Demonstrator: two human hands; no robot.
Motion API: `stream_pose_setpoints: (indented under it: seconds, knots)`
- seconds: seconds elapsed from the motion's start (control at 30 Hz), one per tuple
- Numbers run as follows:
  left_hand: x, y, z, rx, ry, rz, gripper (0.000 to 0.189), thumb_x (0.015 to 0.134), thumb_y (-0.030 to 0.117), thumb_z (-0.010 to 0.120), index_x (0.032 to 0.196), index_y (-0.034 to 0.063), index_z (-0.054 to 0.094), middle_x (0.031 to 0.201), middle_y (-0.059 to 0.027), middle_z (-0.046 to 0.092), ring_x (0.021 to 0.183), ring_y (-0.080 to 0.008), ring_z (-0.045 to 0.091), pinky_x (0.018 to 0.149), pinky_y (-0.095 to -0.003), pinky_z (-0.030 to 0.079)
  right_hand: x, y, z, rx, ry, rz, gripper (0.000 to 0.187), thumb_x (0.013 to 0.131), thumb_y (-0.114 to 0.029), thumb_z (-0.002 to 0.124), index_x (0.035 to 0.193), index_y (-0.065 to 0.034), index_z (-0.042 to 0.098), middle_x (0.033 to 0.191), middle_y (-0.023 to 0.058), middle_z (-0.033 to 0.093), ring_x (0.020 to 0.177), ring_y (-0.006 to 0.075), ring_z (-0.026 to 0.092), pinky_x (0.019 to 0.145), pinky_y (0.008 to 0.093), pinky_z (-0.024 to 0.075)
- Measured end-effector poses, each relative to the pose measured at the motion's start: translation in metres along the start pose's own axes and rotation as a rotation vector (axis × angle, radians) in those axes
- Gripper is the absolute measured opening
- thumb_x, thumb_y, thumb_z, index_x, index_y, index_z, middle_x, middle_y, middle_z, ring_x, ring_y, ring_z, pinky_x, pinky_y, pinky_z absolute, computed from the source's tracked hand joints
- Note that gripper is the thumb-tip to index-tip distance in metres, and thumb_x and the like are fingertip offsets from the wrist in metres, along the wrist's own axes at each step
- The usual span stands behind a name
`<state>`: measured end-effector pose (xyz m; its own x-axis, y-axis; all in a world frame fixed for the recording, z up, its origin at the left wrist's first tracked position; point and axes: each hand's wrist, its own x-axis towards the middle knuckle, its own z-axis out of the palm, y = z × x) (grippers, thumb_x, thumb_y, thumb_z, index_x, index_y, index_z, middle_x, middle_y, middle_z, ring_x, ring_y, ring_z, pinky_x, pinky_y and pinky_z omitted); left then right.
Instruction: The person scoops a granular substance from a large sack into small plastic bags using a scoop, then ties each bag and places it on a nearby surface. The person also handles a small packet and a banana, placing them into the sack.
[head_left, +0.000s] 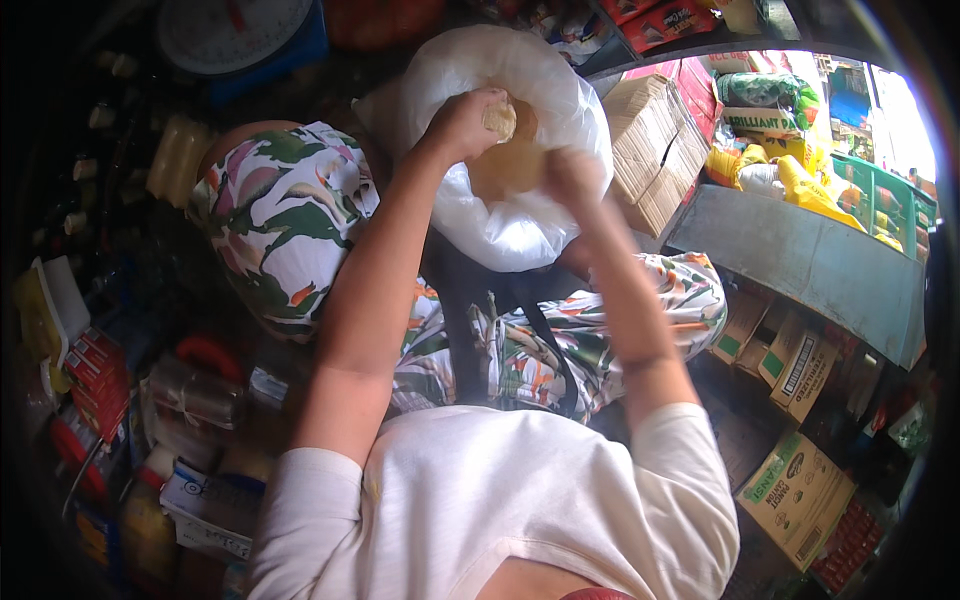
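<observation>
A big white plastic bag stands between my knees with its mouth wide and its rim rolled outward. Tan granular stuff, perhaps brown sugar, fills the inside. Over the far left part of the mouth, my left hand grips a small clear plastic pouch with pale tan contents. My right hand is curled above the right side of the mouth and blurred by motion. Whether something sits in its fingers cannot be made out.
A dial scale stands at the far left. On the right are a cardboard box, a grey metal ledge and a green bottle crate. Dark bottles with pale caps line the left. A packed carton lies lower right.
</observation>
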<state>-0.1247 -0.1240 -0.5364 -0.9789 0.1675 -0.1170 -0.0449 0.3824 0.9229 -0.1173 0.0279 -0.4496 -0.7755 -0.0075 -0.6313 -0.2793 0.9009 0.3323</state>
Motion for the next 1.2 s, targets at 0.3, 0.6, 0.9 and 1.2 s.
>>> stream_pose_setpoints:
  seconds: [0.3, 0.6, 0.9, 1.2]
  knots:
    - [-0.002, 0.024, -0.011, -0.306, -0.119, -0.127, 0.060, 0.073, 0.001, 0.060, 0.132, 0.0081, 0.048, 0.062, -0.0004, 0.057, 0.055, -0.0066, 0.054, 0.055, -0.0225, 0.045, 0.015, 0.000, 0.070, 1.043, 0.538, -0.271, 0.023, 0.081, -0.014, 0.064, 0.103, -0.0067, 0.065, 0.074, 0.0083, 0.066, 0.064, 0.0188, 0.063, 0.060, 0.0306, 0.0490]
    - [-0.016, 0.070, -0.018, -0.641, -0.273, -0.105, 0.053, 0.080, 0.000, 0.058, 0.131, 0.0019, 0.046, 0.100, -0.0060, 0.065, 0.074, -0.0049, 0.059, 0.078, -0.0226, 0.050, -0.023, 0.006, 0.048, 1.140, 0.732, -0.343, 0.009, 0.085, -0.004, 0.059, 0.092, -0.0021, 0.065, 0.070, 0.0063, 0.064, 0.059, 0.0097, 0.059, 0.056, 0.0234, 0.0471]
    - [-0.007, 0.025, 0.036, 0.009, 0.360, 0.190, 0.019, 0.081, 0.011, 0.054, 0.097, 0.0071, 0.063, 0.095, -0.0125, 0.063, 0.096, -0.0285, 0.060, 0.093, -0.0429, 0.041, -0.069, 0.047, -0.037, 1.408, 0.637, -0.534, 0.016, 0.082, -0.001, 0.050, 0.092, 0.0020, 0.062, 0.069, 0.0038, 0.060, 0.063, 0.0098, 0.058, 0.057, 0.0236, 0.0475]
    - [-0.059, 0.079, 0.005, 0.229, 0.155, 0.237, 0.016, 0.080, 0.021, 0.061, 0.070, 0.0082, 0.062, 0.077, -0.0059, 0.063, 0.090, -0.0255, 0.060, 0.108, -0.0540, 0.017, -0.172, 0.064, -0.308, 0.850, 1.371, -0.982, 0.025, 0.092, -0.017, 0.051, 0.104, 0.0007, 0.063, 0.087, 0.0070, 0.064, 0.064, 0.0113, 0.060, 0.060, 0.0212, 0.0462]
